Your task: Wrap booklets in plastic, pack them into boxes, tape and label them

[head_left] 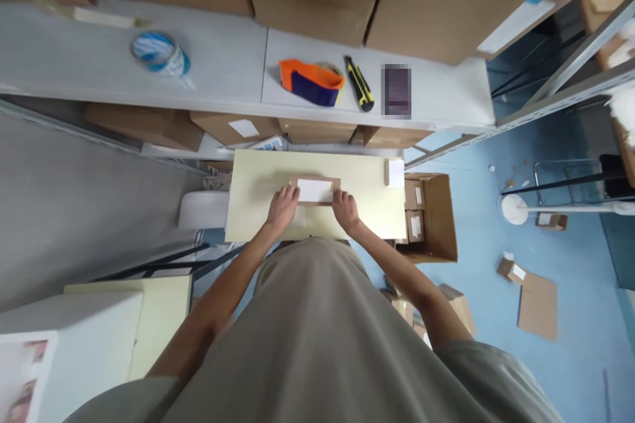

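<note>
A small flat cardboard box [315,203] with a white label [313,190] on top lies on the pale yellow table [258,175]. My left hand [284,206] grips its left end, fingers curled against the edge. At the opposite end my right hand [346,207] holds the box in the same way, with the fingers bent round the corner. The undersides of both hands and my thumbs are mostly hidden. Near the table's far right corner sits a stack of white labels or paper [395,173].
An open carton [450,218] holding small labelled boxes stands right of the table. On the grey shelf [223,46] ahead are a tape roll [173,61], an orange and purple tape dispenser [312,82] and a utility knife [359,84]. Flat cardboard [538,304] lies on the blue floor.
</note>
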`<state>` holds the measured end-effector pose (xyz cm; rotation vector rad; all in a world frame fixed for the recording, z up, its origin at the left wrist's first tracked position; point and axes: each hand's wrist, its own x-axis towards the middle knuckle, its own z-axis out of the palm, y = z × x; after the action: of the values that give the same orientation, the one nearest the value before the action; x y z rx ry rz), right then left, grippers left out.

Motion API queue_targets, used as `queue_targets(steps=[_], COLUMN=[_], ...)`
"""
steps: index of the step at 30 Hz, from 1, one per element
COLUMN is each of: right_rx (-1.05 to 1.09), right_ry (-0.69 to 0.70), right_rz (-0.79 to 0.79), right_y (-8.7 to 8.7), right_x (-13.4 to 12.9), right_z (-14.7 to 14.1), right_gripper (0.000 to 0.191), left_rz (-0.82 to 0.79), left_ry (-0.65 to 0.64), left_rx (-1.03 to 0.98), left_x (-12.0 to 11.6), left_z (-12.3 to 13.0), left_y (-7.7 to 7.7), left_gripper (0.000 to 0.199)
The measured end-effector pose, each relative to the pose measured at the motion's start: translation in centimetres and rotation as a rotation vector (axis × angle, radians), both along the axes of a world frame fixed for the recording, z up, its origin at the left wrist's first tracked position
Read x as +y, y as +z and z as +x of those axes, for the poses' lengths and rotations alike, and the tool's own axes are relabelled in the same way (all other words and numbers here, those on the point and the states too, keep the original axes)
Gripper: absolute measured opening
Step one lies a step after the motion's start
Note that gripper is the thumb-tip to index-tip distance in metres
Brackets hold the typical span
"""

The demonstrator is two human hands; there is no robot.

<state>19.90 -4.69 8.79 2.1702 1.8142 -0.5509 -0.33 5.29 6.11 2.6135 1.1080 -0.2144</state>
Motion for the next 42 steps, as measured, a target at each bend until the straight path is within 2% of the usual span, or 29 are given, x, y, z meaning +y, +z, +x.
queue_targets(steps=[4, 7, 10, 13, 15, 17, 20, 23, 26, 28, 30, 33, 36, 39, 42], right_rx=[-0.011, -0.028, -0.033, -0.046, -0.060, -0.067, -0.056, -0.049, -0.029, 0.077, 0.317, 0.821, 1.213, 1.340, 1.357], right_ry=[0.019, 0.022, 0.003, 0.037, 0.031, 0.001, -0.034, -0.058, -0.090, -0.145, -0.238, -0.367, -0.506, -0.623, -0.680], right_rz=[0.012, 0.170, 0.468, 0.628, 0.638, 0.594, 0.524, 0.511, 0.525, 0.569, 0.638, 0.695, 0.658, 0.608, 0.578], right_y=[2.9, 7.0, 12.3, 16.6, 17.8, 17.8, 16.7, 16.0, 15.6, 15.0, 13.6, 10.1, 6.6, 4.5, 3.8], right_x=[2.4, 5.7, 10.3, 15.5, 18.7, 21.4, 24.0, 24.6, 22.9, 20.3, 16.6, 10.3, 5.3, 2.4, 1.2], right_z=[1.2, 2.2, 3.0, 3.3, 3.3, 3.2, 3.0, 2.8, 2.6, 2.3, 1.7, 0.0, -2.3, -4.3, -5.2], right_gripper=[0.053, 0.048, 0.051, 0.053, 0.050, 0.045, 0.043, 0.043, 0.044, 0.045, 0.046, 0.046, 0.049, 0.051, 0.054], left_rz=[0.022, -0.002, 0.017, 0.146, 0.209, 0.239, 0.240, 0.197, 0.121, 0.058, -0.029, -0.237, -0.447, -0.530, -0.544], left_ry=[-0.050, -0.061, -0.048, 0.020, 0.076, 0.137, 0.197, 0.254, 0.356, 0.438, 0.499, 0.515, 0.502, 0.524, 0.555], left_rx=[0.052, 0.058, -0.056, -0.305, -0.460, -0.568, -0.662, -0.703, -0.751, -0.808, -0.894, -1.080, -1.162, -1.151, -1.148], left_x=[0.0, 1.1, 4.0, 7.9, 10.0, 11.2, 11.3, 10.5, 9.4, 8.3, 6.8, 3.8, 0.7, -1.7, -3.3], left_z=[0.5, 1.6, 3.4, 5.4, 6.7, 7.6, 8.4, 8.4, 7.3, 6.1, 4.6, 2.5, 1.0, 0.2, -0.3], left_y=[1.1, 2.6, 6.2, 11.5, 15.0, 17.8, 19.9, 19.6, 17.9, 16.3, 14.3, 11.2, 8.5, 6.8, 6.2], left_gripper=[0.056, 0.049, 0.042, 0.046, 0.048, 0.048, 0.045, 0.037, 0.022, 0.013, 0.015, 0.020, 0.024, 0.023, 0.021])
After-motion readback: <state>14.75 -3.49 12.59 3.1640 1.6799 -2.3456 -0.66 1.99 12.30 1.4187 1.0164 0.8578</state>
